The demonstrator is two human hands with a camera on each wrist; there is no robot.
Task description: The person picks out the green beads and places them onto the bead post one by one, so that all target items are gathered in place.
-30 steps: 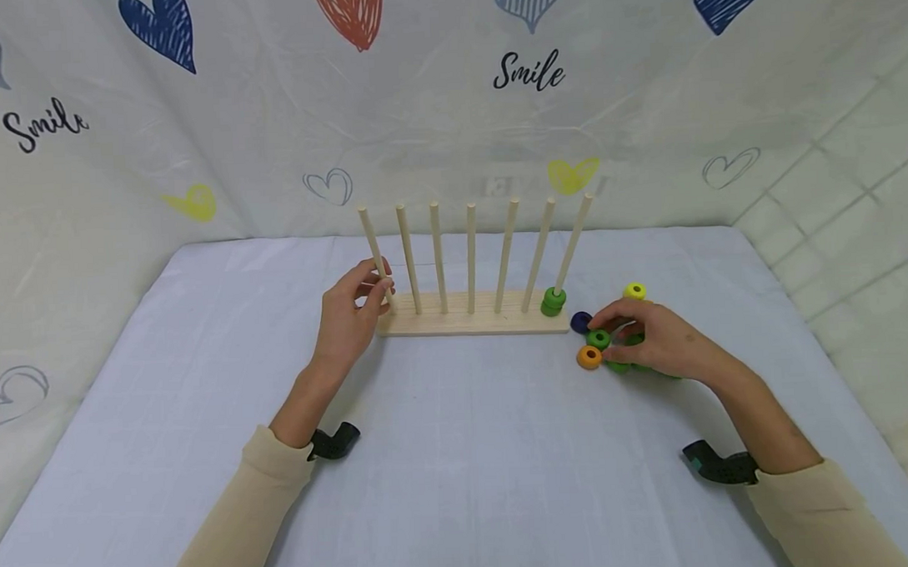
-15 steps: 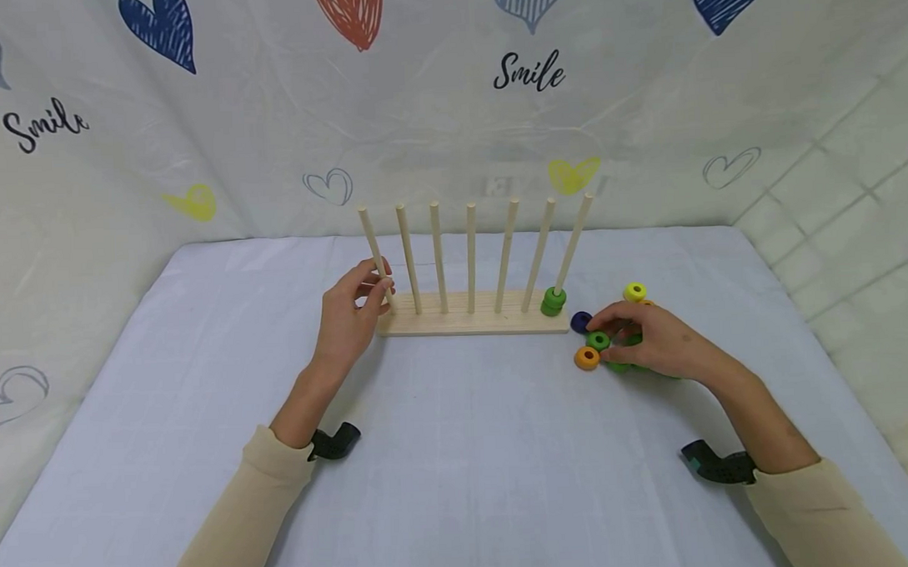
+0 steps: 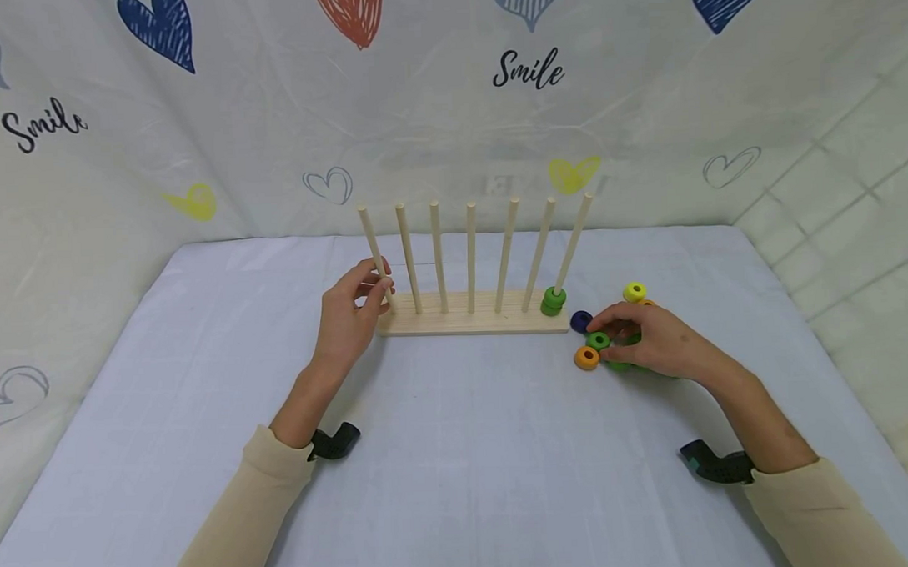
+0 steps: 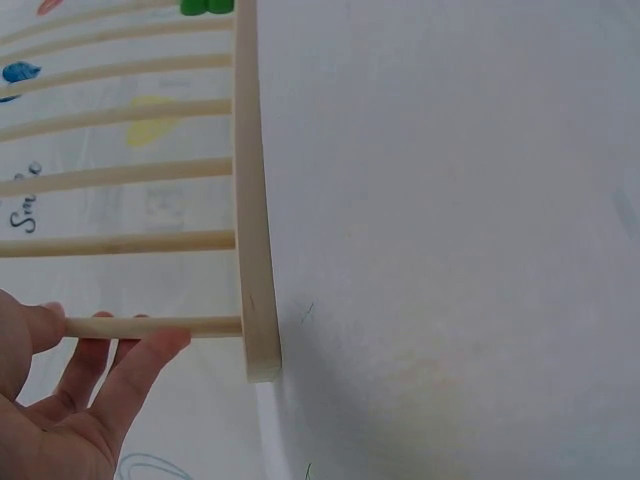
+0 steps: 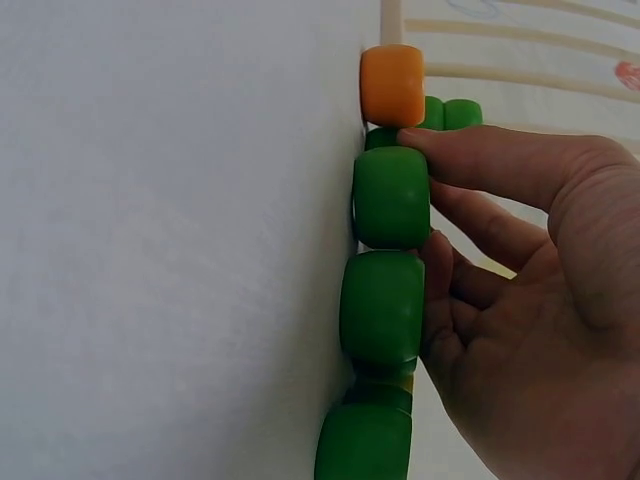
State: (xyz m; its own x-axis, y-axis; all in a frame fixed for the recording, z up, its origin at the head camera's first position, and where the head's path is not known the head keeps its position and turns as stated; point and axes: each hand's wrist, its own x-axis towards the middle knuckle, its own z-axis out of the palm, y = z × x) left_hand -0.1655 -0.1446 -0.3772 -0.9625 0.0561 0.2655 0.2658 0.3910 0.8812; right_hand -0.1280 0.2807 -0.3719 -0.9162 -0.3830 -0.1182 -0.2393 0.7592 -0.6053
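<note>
A wooden peg rack (image 3: 463, 323) with a row of upright pegs stands on the white cloth. My left hand (image 3: 350, 314) pinches its leftmost peg (image 4: 205, 327) low down, thumb on one side and fingers on the other. Two green beads (image 3: 552, 301) are stacked on the rightmost peg. To the right of the rack, my right hand (image 3: 662, 339) pinches a green bead (image 3: 598, 340) between thumb and fingertips, low at the cloth. An orange bead (image 3: 587, 358) and a dark blue bead (image 3: 581, 322) lie beside it. More green beads (image 5: 391, 198) sit under the hand, partly hidden.
A yellow bead (image 3: 634, 291) lies behind the right hand, with another orange bead (image 3: 647, 303) partly covered there. The white-clothed table (image 3: 460, 467) extends in front of the rack. A printed curtain (image 3: 433, 109) hangs behind it.
My right hand has shifted very slightly left, and the near orange bead has slid a little left. The left hand and rack have stayed put.
</note>
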